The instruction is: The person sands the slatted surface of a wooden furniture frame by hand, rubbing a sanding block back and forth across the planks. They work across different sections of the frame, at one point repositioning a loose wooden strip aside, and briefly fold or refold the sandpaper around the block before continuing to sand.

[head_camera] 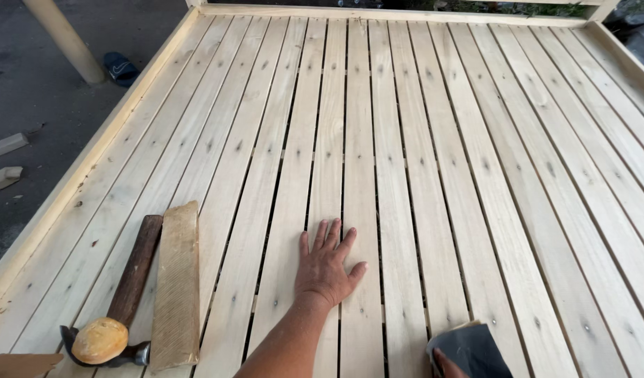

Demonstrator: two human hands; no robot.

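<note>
My left hand [327, 264] lies flat, palm down, fingers spread, on the pale wooden slats [434, 161] of a large slatted frame. At the bottom edge my right hand [444, 365] shows only a fingertip or thumb, and it grips a dark grey sheet of sandpaper [472, 348] that rests on the slats. About the left hand is bare wood only; the sandpaper lies a little to its lower right.
A claw hammer [134, 276] with a dark wooden handle lies on the slats at lower left, with a rounded tan lump [100, 340] by its head. Beside it lies a rough wooden block [176, 287]. Off the frame's left rail [91, 157]: grey ground, wood offcuts [3, 178], a slipper [119, 68], a post [63, 38].
</note>
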